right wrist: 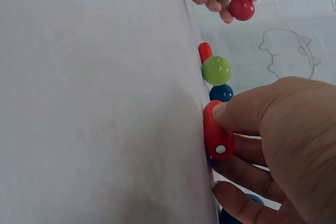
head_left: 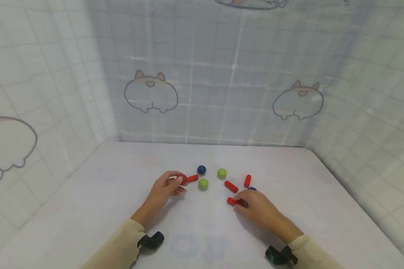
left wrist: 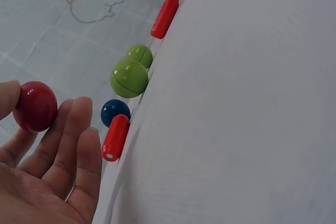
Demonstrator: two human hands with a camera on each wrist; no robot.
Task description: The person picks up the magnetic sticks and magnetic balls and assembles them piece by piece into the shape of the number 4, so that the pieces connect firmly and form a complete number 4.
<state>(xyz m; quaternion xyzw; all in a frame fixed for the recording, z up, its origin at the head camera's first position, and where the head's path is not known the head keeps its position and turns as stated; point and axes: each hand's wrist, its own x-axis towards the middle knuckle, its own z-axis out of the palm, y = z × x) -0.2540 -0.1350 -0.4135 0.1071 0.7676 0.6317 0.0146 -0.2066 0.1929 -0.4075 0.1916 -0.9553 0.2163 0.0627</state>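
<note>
My left hand (head_left: 165, 186) pinches a shiny red ball (left wrist: 35, 107) between thumb and fingertips, above the table's left-middle; its other fingers are spread. Just right of that hand lies a red rod (head_left: 192, 178), with a dark blue ball (head_left: 201, 170) and a green ball (head_left: 203, 184) close by. My right hand (head_left: 258, 210) grips another red rod (right wrist: 214, 129), thumb on top and fingers beneath, low at the tabletop. One end of this rod has a white dot. A second blue ball (head_left: 252, 188) sits behind the right hand, mostly hidden by it.
Beyond the right hand lie two more red rods, one slanted (head_left: 231, 186) and one nearly lengthwise (head_left: 247, 181). Another green ball (head_left: 222, 173) stands at the middle back. A white table (head_left: 121, 160) carries everything, with patterned curtains (head_left: 215, 93) behind and on both sides.
</note>
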